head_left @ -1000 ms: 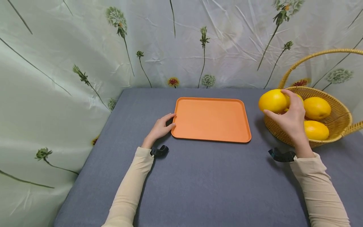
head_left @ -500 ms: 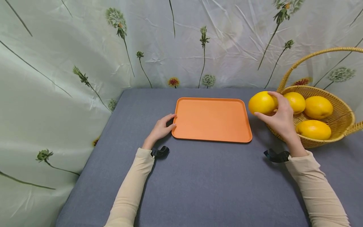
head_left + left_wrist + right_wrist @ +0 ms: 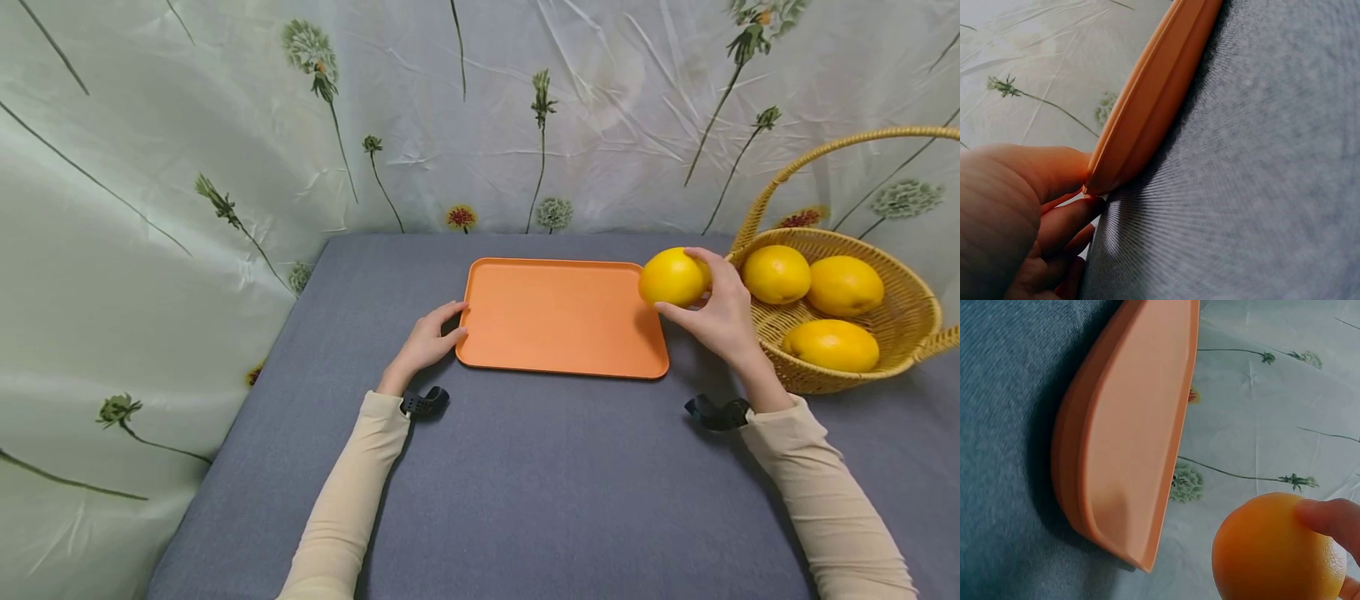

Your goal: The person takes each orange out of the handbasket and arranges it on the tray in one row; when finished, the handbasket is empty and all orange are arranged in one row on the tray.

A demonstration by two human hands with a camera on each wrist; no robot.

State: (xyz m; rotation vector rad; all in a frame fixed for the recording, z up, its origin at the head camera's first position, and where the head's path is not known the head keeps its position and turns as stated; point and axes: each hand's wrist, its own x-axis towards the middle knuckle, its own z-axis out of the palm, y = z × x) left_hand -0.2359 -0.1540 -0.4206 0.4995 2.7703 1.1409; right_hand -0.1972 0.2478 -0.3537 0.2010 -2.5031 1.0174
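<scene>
A yellow lemon [image 3: 674, 277] is gripped between the thumb and fingers of my right hand [image 3: 723, 312], raised over the right end of an orange tray [image 3: 562, 317]. In the right wrist view the lemon [image 3: 1275, 550] hangs apart from the tray [image 3: 1129, 444], and a soft shadow falls on the tray's near end. At the tray's left rim, my left hand [image 3: 426, 340] holds the edge; the left wrist view has its thumb and a finger [image 3: 1063, 222] pinching the rim of the tray [image 3: 1141, 106].
To the right stands a wicker basket [image 3: 918, 308] with a tall arched handle, holding lemons [image 3: 831, 344] in its bowl. The tray lies on a grey cloth-covered table [image 3: 555, 483]. A flower-printed curtain [image 3: 420, 100] hangs behind and at the left.
My right hand has carried the lemon leftward, away from the basket and over the tray's right end. The left hand has stayed at the tray's left rim.
</scene>
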